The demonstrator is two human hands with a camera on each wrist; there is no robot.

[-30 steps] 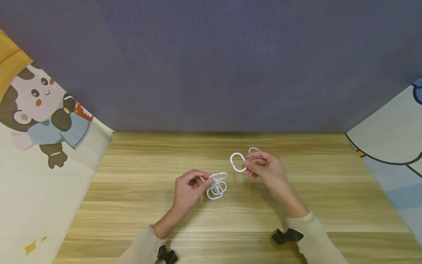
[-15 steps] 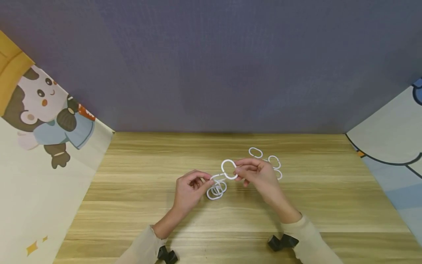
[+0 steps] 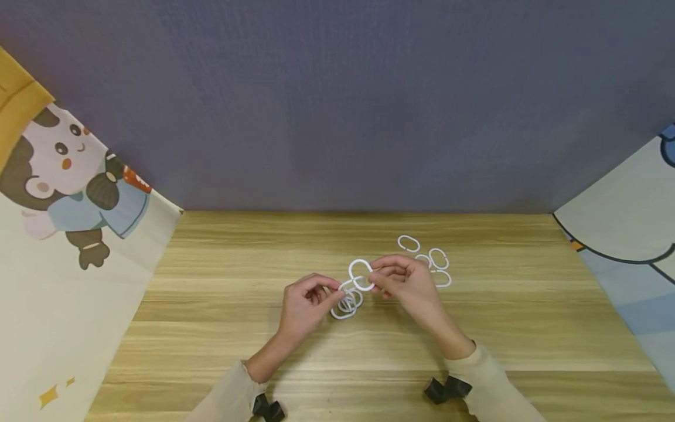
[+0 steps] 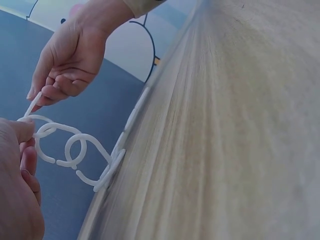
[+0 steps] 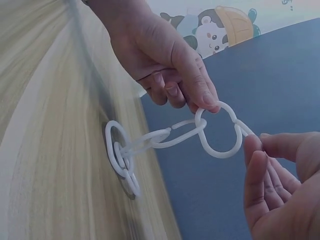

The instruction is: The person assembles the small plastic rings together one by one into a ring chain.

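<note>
My left hand [image 3: 306,305] pinches the end ring [image 5: 220,155] of a chain of white oval rings [image 3: 343,317], each with a small gap in its side. The chain hangs from that hand down to the wooden table, where its lower rings lie heaped. Between thumb and fingers my right hand [image 3: 416,293] holds a single white oval ring [image 3: 361,261]. Seen from the right wrist, this single ring [image 5: 244,128] meets the gap side of the end ring. Whether it has passed through cannot be told.
Several loose white rings, among them one oval ring [image 3: 408,244], lie on the wooden table [image 3: 237,246] beyond my right hand. A dark blue-grey panel [image 3: 337,117] rises at the back edge. Printed side panels flank the table left and right.
My right hand has moved left and slightly down, bringing its ring from apart to meet the chain's end ring. Loose rings behind that hand came into view. My left hand has barely moved.
</note>
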